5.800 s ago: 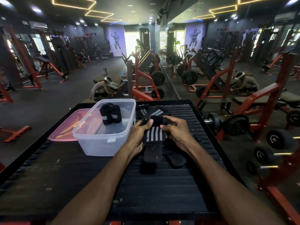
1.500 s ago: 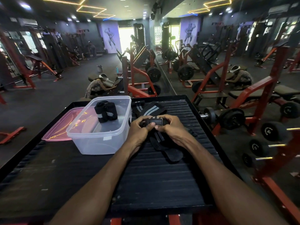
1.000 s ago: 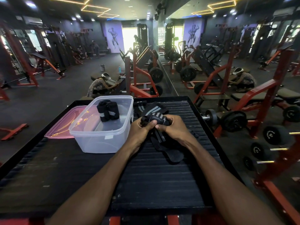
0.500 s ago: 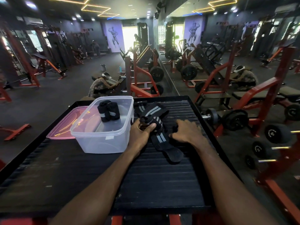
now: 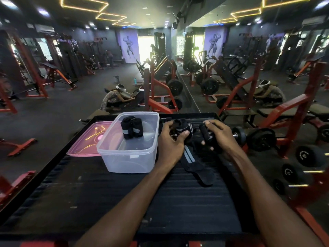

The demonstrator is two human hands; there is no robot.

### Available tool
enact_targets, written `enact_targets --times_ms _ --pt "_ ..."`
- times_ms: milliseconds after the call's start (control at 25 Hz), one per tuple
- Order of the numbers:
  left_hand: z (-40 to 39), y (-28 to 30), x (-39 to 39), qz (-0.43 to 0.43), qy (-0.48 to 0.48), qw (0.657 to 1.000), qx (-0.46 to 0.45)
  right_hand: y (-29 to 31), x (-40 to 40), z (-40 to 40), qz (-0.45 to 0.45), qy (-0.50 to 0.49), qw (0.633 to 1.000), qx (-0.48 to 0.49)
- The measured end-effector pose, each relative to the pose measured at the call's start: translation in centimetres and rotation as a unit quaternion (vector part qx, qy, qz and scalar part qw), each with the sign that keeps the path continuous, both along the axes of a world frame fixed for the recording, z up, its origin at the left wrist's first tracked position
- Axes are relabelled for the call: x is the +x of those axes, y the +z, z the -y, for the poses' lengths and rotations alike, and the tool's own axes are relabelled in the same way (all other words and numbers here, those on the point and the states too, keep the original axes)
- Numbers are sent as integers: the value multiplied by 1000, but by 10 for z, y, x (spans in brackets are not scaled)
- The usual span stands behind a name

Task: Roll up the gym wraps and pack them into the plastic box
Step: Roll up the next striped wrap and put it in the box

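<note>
While both hands were busy at the far end of the worktop (image 5: 110,198), the main risk we saw was the roll (image 5: 183,130) springing loose: the left hand (image 5: 170,141) had it only between thumb and curled fingers, and we judged that any slack on the way to the box (image 5: 128,157) would let it unwind. Second risk: the flat wrap (image 5: 195,166) lay right under both wrists, so a sleeve-level drag could pull it toward the near edge. Third: the box sat just beside the left hand, and we thought a careless swing could shove it onto the lid (image 5: 85,145) touching its left side.

Hands: left hand was closed around the striped roll, thumb pressing its front. Right hand (image 5: 219,135) was curled around a second dark wrap piece (image 5: 205,133), fingers wrapped over it; we couldn't tell whether that piece was rolled or just bunched.

Task things: two finished rolls (image 5: 131,127) stood inside the box at its far end. The roll in the left hand was just right of the box, outside it. The flat wrap was unrolled on the worktop.
</note>
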State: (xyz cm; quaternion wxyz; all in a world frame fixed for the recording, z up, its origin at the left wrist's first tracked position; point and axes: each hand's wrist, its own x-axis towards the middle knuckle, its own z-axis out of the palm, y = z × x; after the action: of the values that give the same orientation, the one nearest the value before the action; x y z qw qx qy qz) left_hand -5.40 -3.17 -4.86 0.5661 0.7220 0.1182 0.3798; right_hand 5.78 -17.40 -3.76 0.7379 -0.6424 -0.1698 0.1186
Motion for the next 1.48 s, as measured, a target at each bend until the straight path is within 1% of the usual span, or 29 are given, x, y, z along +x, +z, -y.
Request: enact_targets --times_ms 120,200,240,280,320,400,440,520,640,720,840,920,1000,1080,1120,1240,1400,1480 --pt "-20 32 -13 7 9 1000 14 19 -12 -19 -38 73 996 40" --pt "-39 50 -22 -5 29 999 37 29 -20 -33 -60 115 991 30" --pt "-52 58 -28 -15 41 998 49 37 -27 -42 -56 126 990 12" --pt "-67 66 -34 -29 54 996 61 46 -34 -52 -34 123 992 -23" --pt "-83 72 -40 -45 66 994 77 56 -40 -63 7 109 991 -72" --pt "-116 84 -53 -86 86 986 115 72 -49 -89 105 63 975 -187" --pt "-131 88 -58 -110 92 980 136 78 -52 -103 138 48 964 -223" --pt "-156 93 -66 -160 97 966 180 84 -55 -131 169 41 953 -249" --pt "-182 89 -67 -226 102 937 248 87 -62 -169 220 54 930 -291" --pt "-195 81 -61 -252 100 917 294 90 -69 -188 262 75 899 -342" --pt "-205 69 -48 -299 79 868 389 83 -72 -215 302 76 859 -406" --pt "-211 62 -41 -334 56 841 421 72 -69 -231 307 81 841 -438" --pt "-219 55 -35 -352 41 825 440 56 -61 -244 314 70 829 -458" --pt "-226 48 -28 -349 30 810 470 43 -57 -251 319 58 819 -474" --pt "-228 46 -25 -349 30 797 493 38 -58 -253 314 52 816 -482" --pt "-229 43 -21 -358 47 756 546 27 -56 -259 310 48 813 -490" --pt "-231 41 -21 -367 69 720 585 21 -54 -270 304 28 799 -517" --pt "-229 42 -23 -377 71 705 596 19 -55 -275 313 19 784 -536"
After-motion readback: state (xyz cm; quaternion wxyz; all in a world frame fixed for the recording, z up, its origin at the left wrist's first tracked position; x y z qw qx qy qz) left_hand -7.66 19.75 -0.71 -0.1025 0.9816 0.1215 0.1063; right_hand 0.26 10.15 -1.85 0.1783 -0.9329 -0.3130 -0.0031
